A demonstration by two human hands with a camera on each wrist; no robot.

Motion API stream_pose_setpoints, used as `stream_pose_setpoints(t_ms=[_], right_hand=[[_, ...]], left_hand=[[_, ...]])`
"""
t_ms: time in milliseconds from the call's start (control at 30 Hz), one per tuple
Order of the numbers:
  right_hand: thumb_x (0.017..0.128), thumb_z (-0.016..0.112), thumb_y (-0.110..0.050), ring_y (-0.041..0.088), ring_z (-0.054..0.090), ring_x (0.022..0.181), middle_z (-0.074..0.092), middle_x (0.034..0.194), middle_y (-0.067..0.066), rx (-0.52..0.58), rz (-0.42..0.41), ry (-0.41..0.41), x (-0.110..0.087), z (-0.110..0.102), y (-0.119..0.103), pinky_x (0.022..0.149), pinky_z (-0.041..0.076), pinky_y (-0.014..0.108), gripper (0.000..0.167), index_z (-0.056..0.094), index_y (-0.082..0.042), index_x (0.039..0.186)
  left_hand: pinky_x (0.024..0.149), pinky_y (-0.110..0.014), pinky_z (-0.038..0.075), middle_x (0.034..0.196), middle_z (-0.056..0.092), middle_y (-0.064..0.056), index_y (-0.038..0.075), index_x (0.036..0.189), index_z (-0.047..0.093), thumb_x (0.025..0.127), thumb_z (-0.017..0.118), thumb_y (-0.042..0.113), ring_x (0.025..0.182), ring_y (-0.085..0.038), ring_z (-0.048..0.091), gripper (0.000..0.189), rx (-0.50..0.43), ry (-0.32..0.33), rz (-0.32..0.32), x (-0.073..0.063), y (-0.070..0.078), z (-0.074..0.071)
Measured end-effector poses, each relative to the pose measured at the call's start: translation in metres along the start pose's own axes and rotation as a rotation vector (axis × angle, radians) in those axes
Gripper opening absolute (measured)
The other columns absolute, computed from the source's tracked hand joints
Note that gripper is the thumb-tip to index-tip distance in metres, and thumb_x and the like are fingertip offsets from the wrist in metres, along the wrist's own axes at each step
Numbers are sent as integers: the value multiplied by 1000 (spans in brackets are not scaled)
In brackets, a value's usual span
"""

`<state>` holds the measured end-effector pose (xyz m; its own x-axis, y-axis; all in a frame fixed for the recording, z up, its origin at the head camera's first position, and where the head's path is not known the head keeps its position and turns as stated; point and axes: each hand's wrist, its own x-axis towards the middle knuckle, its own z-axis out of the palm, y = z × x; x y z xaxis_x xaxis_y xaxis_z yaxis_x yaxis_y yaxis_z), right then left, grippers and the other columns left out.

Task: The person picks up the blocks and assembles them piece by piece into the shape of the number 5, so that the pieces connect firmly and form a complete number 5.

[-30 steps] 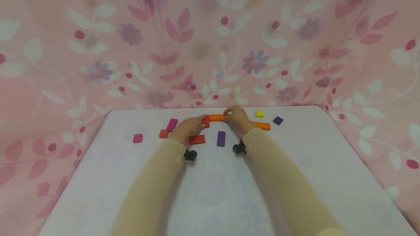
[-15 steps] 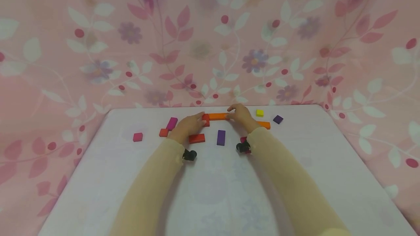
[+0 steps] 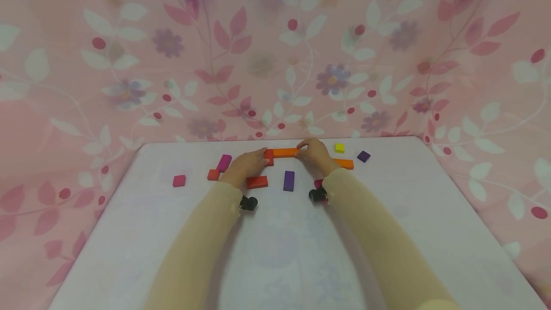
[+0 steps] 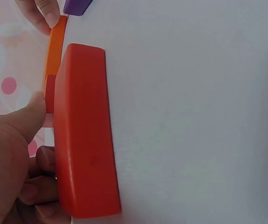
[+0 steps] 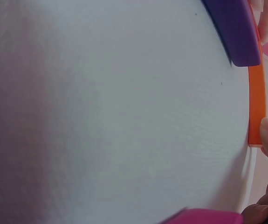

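My left hand point(image 3: 246, 167) holds a small red block point(image 3: 269, 157) near the table's far edge, thumb and forefinger at its sides. Against that block's far right side lies a long orange block point(image 3: 285, 153). My right hand point(image 3: 319, 155) pinches the orange block's right end; in the right wrist view the thumb rests on the orange block point(image 5: 257, 102). A larger red block point(image 4: 88, 135) lies just in front of my left hand. Between the two wrists is a purple block point(image 3: 289, 181). A second orange block point(image 3: 344, 163) lies beside my right hand, partly hidden.
To the left are a magenta block point(image 3: 224, 163), an orange-red block point(image 3: 213, 174) and a pink block point(image 3: 179, 181). A yellow block point(image 3: 339, 148) and a dark purple block point(image 3: 363, 156) lie at the right. Another magenta block point(image 5: 203, 216) sits under the right wrist. Flowered cloth point(image 3: 275, 61) hangs behind the table.
My right hand shifted slightly right along the orange block, its forefinger lifted, then came back down at the block's end. My left hand stays at the small red block.
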<state>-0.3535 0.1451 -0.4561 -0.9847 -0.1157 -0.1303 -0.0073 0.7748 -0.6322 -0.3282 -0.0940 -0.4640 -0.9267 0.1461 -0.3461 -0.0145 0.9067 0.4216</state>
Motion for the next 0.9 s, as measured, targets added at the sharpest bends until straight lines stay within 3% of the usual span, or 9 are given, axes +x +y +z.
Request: stream_pose_setpoints(t_ms=[567, 900], right_hand=[[95, 70, -23, 35, 48, 127, 57, 140, 13, 37, 24, -17, 0, 0, 2, 112, 35, 48, 32, 70, -10, 124], [94, 71, -24, 35, 47, 129, 56, 139, 14, 60, 36, -14, 1, 2, 4, 112, 35, 48, 32, 70, -11, 123]], left_hand=[[114, -58, 30, 160, 36, -4, 45, 157, 23, 101, 50, 52, 143, -35, 34, 63, -51, -9, -36, -2, 2, 0], [114, -57, 29, 159, 38, -5, 42, 157, 26, 101, 52, 50, 143, -34, 35, 63, -61, 23, -6, -3, 0, 2]])
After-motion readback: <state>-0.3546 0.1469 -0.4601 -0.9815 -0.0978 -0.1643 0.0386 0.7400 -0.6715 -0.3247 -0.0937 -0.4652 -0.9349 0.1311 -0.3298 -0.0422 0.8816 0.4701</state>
